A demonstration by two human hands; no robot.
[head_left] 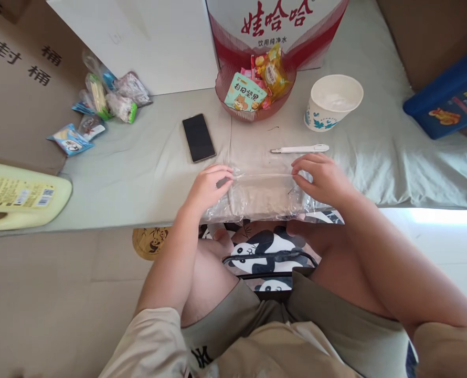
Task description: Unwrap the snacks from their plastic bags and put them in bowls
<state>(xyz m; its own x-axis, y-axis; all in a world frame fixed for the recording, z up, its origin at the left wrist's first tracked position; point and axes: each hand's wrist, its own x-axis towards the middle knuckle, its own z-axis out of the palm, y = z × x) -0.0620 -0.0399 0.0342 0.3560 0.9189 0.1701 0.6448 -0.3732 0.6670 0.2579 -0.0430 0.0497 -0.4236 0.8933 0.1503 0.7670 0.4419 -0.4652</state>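
Observation:
A clear plastic sheet or bag [263, 194] lies crinkled at the front edge of the cloth-covered table. At its upper left corner my left hand [212, 186] pinches the film between thumb and fingers. The opposite upper corner is pinched by my right hand [320, 176], and the film's top edge runs straight between the two. Just beyond my right hand lies a white utility knife [300, 149]. A black phone [199, 137] rests beyond my left hand.
Snack packets fill a pink glass bowl [235, 111] before a red and white box [276, 31]. A paper cup [330, 105] stands right of it. More packets [121, 105] lie at left. A yellow jug [24, 197] and a blue container [449, 94] flank the table [147, 168].

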